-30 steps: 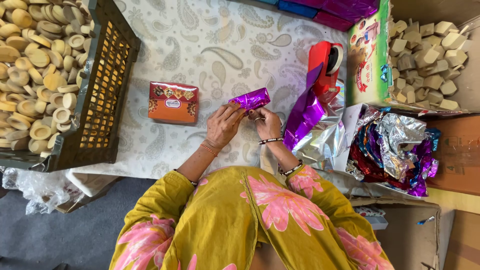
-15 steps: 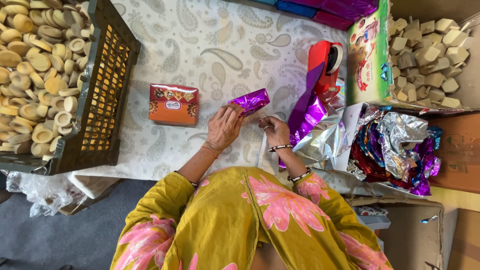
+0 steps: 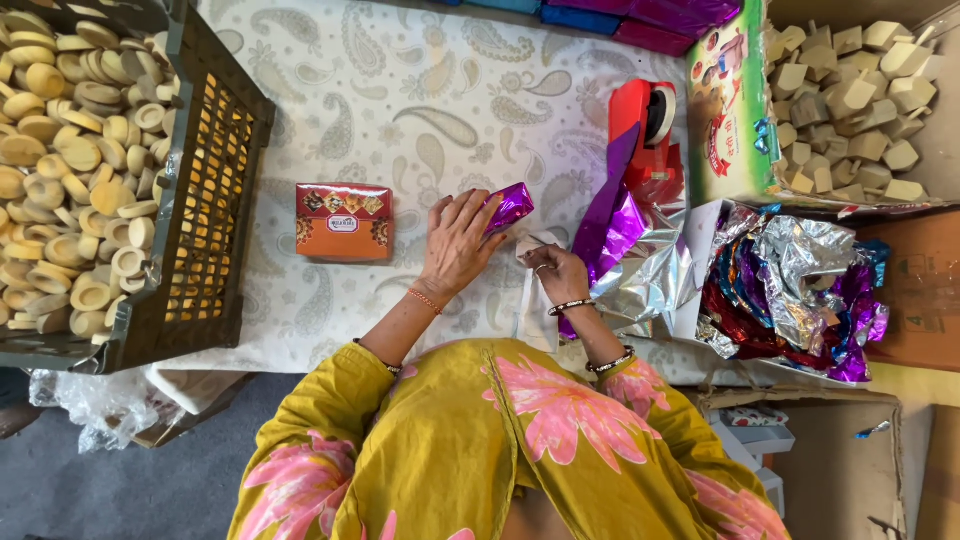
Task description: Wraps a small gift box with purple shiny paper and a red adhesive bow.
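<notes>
There, shiny purple foil-wrapped parcel (image 3: pixel 508 207)

Bare cloth (image 3: pixel 400 110) ahead; crate (image 3: pixel 215 190) left, tape dispenser (image 3: pixel 650 130) & foil (image 3: pixel 640 260) right
</notes>
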